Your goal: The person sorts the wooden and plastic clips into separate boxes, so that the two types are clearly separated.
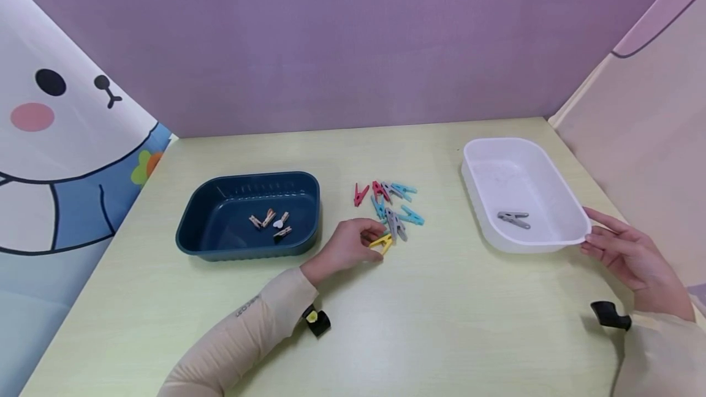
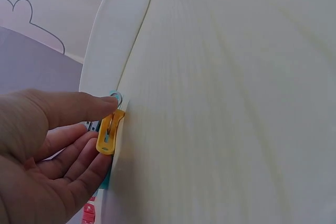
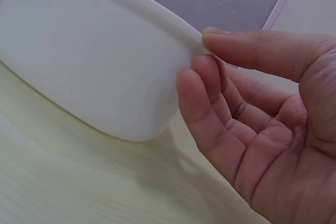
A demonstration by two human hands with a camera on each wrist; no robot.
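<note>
My left hand [image 1: 349, 244] is at the near side of a clothespin pile, its thumb and fingertips about a yellow clothespin [image 1: 383, 242]. In the left wrist view this clothespin [image 2: 107, 135] sits between thumb tip and fingertips, close to the table. Grey [image 1: 395, 224], blue [image 1: 410, 215] and red [image 1: 361, 195] clothespins lie just beyond. My right hand [image 1: 629, 256] holds the near right corner of a white plastic basin [image 1: 485, 219]. The right wrist view shows the thumb at its rim and bent fingers against the outer wall [image 3: 105, 56]. One grey clothespin [image 1: 514, 219] lies inside the basin.
To the left stands a dark blue basin [image 1: 190, 225] with several small wooden clothespins [image 1: 268, 218] in it. Both basins rest on the pale wooden table [image 1: 441, 323]. A purple panel [image 1: 353, 48] rises behind, with printed cloths on either side.
</note>
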